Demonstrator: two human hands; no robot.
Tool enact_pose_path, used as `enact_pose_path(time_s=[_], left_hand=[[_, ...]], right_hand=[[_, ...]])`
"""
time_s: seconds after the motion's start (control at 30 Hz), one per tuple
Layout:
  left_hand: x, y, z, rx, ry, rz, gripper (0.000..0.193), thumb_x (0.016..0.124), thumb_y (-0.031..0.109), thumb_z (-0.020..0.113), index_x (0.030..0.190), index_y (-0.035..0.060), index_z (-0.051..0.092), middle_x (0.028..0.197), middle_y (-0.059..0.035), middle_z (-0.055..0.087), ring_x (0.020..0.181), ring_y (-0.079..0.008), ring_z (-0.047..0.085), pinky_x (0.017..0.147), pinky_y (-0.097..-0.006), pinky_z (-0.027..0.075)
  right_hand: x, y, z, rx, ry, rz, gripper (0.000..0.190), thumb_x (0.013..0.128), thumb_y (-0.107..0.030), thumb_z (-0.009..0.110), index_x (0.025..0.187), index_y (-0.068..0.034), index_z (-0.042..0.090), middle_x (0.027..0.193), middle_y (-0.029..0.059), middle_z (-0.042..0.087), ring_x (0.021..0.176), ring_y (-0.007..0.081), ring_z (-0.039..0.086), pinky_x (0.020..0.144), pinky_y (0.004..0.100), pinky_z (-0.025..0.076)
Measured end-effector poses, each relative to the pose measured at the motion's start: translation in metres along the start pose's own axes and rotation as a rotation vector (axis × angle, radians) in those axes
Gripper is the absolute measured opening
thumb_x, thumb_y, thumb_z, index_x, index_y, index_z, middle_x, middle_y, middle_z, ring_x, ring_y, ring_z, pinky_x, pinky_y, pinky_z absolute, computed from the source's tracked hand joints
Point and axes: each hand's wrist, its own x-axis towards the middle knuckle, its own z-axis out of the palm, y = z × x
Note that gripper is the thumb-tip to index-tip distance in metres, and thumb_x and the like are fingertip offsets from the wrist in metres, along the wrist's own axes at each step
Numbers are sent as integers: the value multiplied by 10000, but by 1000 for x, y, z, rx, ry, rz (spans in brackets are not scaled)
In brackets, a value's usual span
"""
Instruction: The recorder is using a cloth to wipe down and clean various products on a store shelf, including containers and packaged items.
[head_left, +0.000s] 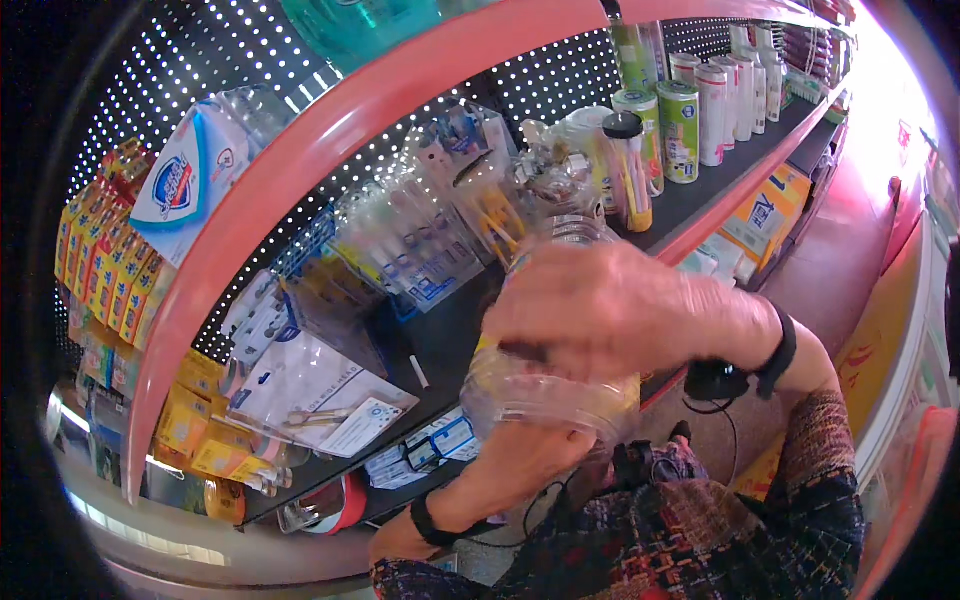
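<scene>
A clear plastic jar (551, 401) with yellowish contents is tilted in front of my chest, beside the shelf. My right hand (581, 315), blurred, curls over it from above with its fingers bent around it. From below, my left hand (517, 454) reaches to the jar's near rim. Its fingers are hidden there, so I cannot tell whether they are inside the jar or under it. Just beyond my right hand shows a ridged clear plastic container (577, 229), partly covered by that hand. A small white stick (418, 371) lies on the dark shelf (431, 337) to the left.
Packaged toothbrushes (416, 247) and a white blister pack (322, 397) stand left on the shelf. A black-lidded tube (628, 172) and green canisters (679, 131) stand right. A red shelf edge (360, 112) arches overhead. Yellow boxes (112, 277) fill the far left.
</scene>
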Motion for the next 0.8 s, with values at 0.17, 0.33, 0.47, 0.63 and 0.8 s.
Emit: enact_pose_path(time_s=[0.17, 0.33, 0.47, 0.63, 0.8], left_hand=[[41, 13, 31, 751, 561, -367, 163, 817, 209, 608, 952, 119, 613, 818, -57, 619, 800, -221, 659, 639, -389, 525], [8, -1, -41, 236, -102, -63, 214, 823, 243, 604, 1007, 135, 582, 802, -24, 626, 690, -200, 672, 556, -346, 514], [7, -5, -53, 202, -41, -103, 170, 817, 226, 599, 943, 115, 571, 730, -24, 614, 631, -203, 667, 517, -319, 505], [18, 2, -54, 212, 142, -111, 104, 732, 153, 620, 812, 86, 618, 702, -45, 608, 665, -216, 653, 544, -366, 507], [18, 14, -54, 394, 206, -99, 208, 719, 141, 625, 912, 67, 649, 677, -40, 618, 684, -179, 639, 599, -321, 479]], right_hand=[[-1, -54, -7, -279, -5, -174, 342, 735, -227, 621, 1032, -58, 604, 941, 72, 608, 822, 246, 596, 595, 349, 520], [-33, -46, -4, -300, 141, 20, 424, 692, -174, 671, 1096, -67, 595, 1038, 90, 571, 785, 246, 579, 615, 354, 520], [-38, -48, 11, -251, 246, 203, 581, 589, -188, 774, 1125, -71, 581, 1084, 130, 540, 773, 287, 575, 611, 380, 510], [-29, -53, 15, -262, 320, 389, 629, 615, -161, 777, 1187, -63, 534, 1088, 147, 544, 857, 344, 595, 703, 414, 519], [-33, -43, 19, -276, 354, 510, 651, 661, -118, 751, 1242, -48, 466, 1035, 164, 579, 922, 376, 602, 763, 438, 514]])
